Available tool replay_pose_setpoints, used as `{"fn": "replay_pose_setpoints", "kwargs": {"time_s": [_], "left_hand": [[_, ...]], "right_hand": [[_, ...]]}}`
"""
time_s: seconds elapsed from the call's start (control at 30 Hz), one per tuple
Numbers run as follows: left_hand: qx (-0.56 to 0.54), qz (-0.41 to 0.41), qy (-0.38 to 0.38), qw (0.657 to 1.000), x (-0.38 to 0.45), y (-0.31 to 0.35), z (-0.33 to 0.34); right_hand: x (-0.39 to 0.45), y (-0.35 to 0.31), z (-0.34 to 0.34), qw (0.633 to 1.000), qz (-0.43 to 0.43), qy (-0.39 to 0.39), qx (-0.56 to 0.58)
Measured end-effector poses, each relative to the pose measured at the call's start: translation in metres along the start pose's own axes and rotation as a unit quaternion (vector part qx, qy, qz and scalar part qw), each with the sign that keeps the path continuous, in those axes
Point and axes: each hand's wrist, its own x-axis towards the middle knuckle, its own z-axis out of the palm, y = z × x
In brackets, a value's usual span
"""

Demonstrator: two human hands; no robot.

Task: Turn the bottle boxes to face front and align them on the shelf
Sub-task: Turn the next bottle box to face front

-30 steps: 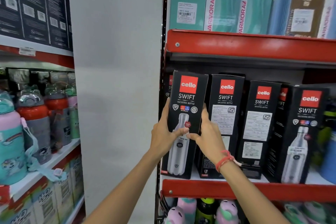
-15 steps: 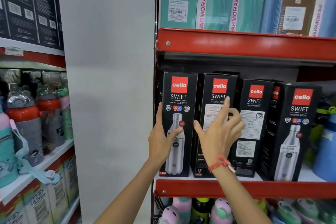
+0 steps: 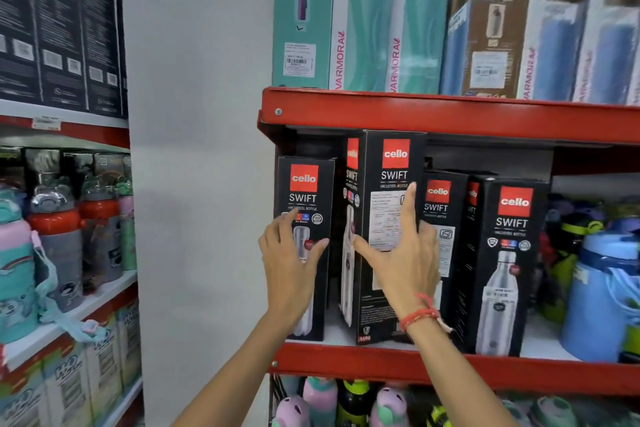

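Note:
Several black Cello Swift bottle boxes stand on the red shelf. The leftmost box faces front with its bottle picture; my left hand lies flat against it, fingers spread. My right hand grips the second box, thumb on its left edge and fingers on its right. That box stands out from the row, taller in view, with its printed label side towards me and its bottle picture on the left. The third box shows its label side. The fourth box shows its bottle picture.
The upper red shelf hangs close above the boxes and carries teal and blue Varmora boxes. A blue jug stands right of the row. A white pillar borders the left. Children's bottles fill the left shelves.
My right hand left the first box, reached to the second box and took hold of it. That box has come forward and turned. My left hand went from gripping the first box to lying flat on it.

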Motion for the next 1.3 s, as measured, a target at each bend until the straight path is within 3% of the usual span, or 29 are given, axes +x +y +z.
{"fn": "replay_pose_setpoints", "kwargs": {"time_s": [0.13,0.2,0.3,0.37,0.53,0.63,0.9,1.1,1.3], "left_hand": [[-0.086,-0.039,-0.098,0.991,-0.012,0.032,0.002],[-0.111,-0.07,-0.173,0.976,-0.023,0.049,-0.006],[-0.202,-0.092,-0.295,0.929,-0.044,0.073,-0.026],[-0.229,-0.075,-0.33,0.913,-0.056,0.078,-0.034],[-0.213,-0.047,-0.273,0.937,-0.065,0.077,-0.028],[-0.196,-0.015,-0.223,0.955,-0.06,0.073,-0.016],[-0.119,0.004,-0.132,0.984,-0.036,0.05,0.022],[-0.115,-0.017,-0.161,0.98,-0.027,0.016,0.045],[-0.053,-0.043,-0.141,0.988,-0.022,-0.006,0.069]], "right_hand": [[-0.012,0.011,-0.046,0.996,-0.02,-0.078,0.04],[-0.018,0.02,-0.073,0.986,-0.033,-0.117,0.114],[-0.017,0.036,-0.104,0.948,-0.038,-0.188,0.254],[-0.015,0.044,-0.117,0.92,-0.033,-0.237,0.309],[-0.002,0.05,-0.127,0.874,-0.056,-0.334,0.348],[0.013,0.044,-0.118,0.867,-0.057,-0.336,0.363],[0.028,0.049,-0.071,0.891,-0.067,-0.269,0.36],[0.031,0.062,-0.038,0.906,-0.058,-0.249,0.338],[0.035,0.066,-0.012,0.926,-0.039,-0.212,0.311]]}}
